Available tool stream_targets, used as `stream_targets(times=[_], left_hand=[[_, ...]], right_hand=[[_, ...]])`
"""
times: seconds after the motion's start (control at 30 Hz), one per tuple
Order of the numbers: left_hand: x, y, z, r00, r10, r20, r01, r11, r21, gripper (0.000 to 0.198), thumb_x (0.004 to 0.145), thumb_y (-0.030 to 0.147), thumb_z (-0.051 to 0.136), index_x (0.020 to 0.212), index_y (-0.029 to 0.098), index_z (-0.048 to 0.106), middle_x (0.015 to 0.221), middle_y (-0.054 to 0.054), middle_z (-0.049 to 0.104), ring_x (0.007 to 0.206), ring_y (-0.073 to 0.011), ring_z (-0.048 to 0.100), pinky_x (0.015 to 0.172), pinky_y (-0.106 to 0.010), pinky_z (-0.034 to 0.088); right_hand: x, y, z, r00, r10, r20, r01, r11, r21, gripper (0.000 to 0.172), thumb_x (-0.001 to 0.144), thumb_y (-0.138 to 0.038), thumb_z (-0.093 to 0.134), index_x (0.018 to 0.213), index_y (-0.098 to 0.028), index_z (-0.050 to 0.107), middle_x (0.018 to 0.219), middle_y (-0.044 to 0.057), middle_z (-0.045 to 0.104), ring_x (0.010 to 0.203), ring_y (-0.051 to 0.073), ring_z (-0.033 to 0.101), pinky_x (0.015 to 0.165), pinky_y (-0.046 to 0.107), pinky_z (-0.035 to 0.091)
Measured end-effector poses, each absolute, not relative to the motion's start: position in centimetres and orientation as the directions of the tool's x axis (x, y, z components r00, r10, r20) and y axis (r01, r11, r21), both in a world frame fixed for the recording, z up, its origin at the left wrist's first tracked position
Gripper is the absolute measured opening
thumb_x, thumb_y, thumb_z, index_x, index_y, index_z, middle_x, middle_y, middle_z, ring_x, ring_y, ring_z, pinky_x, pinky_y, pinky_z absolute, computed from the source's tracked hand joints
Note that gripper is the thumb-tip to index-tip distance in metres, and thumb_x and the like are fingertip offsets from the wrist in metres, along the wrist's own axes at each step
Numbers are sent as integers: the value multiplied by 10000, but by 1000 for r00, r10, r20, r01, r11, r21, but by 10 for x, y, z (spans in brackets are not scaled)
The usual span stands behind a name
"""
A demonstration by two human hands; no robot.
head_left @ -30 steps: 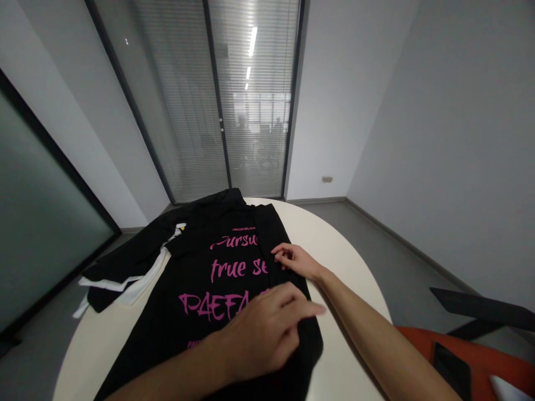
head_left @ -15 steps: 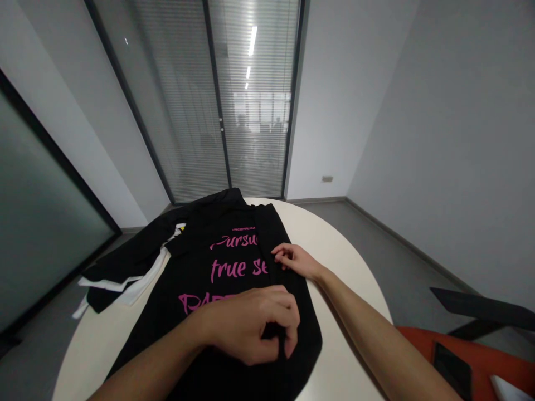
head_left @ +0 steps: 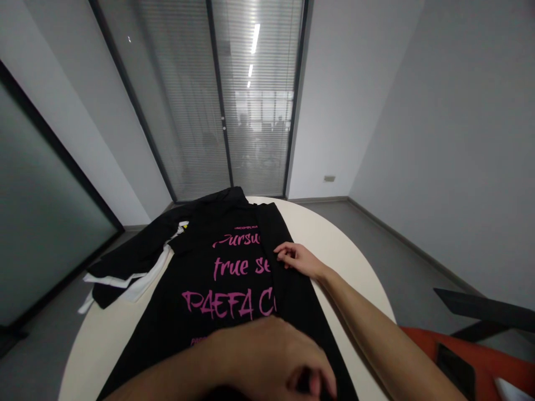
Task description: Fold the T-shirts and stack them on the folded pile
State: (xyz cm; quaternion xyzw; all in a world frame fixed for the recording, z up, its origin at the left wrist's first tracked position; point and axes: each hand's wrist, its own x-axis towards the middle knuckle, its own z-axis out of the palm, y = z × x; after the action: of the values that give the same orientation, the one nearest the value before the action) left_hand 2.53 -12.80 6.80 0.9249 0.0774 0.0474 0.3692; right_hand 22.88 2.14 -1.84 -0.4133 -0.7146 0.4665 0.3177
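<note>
A black shirt [head_left: 234, 278] with pink lettering lies spread on a round table, its right side folded inward in a long strip that covers the ends of the words. My left hand [head_left: 284, 362] is low in the view over the lower part of that strip, its fingers curled closed on the fabric; the fingertips are partly hidden and slightly blurred. Farther up the strip, my right hand [head_left: 298, 259] presses on the folded edge with bent fingers drawn together on the cloth. The shirt's hem is out of sight below.
Black cloth with white edging [head_left: 137, 267] lies bunched at the table's left side and overhangs it. The pale round table [head_left: 334, 239] has a curved right edge. An orange chair seat [head_left: 418, 340] at lower right carries a dark phone-like object [head_left: 455, 367]. Glass partitions stand behind.
My left hand has moved down and to the right, toward me, and the lower edge of the fold has straightened. More pink lettering shows. My right hand has stayed on the strip.
</note>
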Motion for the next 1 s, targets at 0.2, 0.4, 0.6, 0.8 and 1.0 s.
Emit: stream_targets(times=[0.2,0.4,0.6,0.8,1.0], left_hand=[[8,-84,49,916,401,-26,385,-857,343,177,864,266,667,1040,254,661,998,21,696,898,-161,679,711,-248,476],[-3,-100,23,967,231,110,193,-940,282,291,824,440,720,1011,233,641,996,8,660,851,-161,633,618,-267,430],[-14,-136,-8,988,2,155,-26,-984,178,110,906,288,676,871,211,606,888,17,674,762,-153,588,574,-309,393],[2,-158,-57,987,153,-49,160,-904,397,190,931,234,623,760,218,542,690,49,631,536,-102,556,443,-231,366],[-9,-148,-4,992,121,-42,121,-777,618,208,883,181,648,715,203,527,668,74,627,583,-85,606,490,-179,394]], right_hand=[[226,21,-20,-467,872,143,373,342,-863,439,873,-520,648,1158,-187,666,817,10,649,598,108,561,580,242,428],[218,17,-13,-511,843,169,507,454,-733,367,925,-465,597,1170,-213,700,750,-6,632,612,122,534,597,248,397],[220,19,-16,-497,850,175,519,452,-725,338,930,-423,582,1154,-203,709,782,11,657,639,135,553,616,255,408],[220,18,-16,-487,853,188,530,459,-713,302,927,-386,576,1125,-208,720,807,17,676,639,136,556,612,254,408],[218,18,-15,-474,860,188,532,450,-717,289,922,-378,575,1104,-210,725,802,17,679,639,139,551,610,257,406]])
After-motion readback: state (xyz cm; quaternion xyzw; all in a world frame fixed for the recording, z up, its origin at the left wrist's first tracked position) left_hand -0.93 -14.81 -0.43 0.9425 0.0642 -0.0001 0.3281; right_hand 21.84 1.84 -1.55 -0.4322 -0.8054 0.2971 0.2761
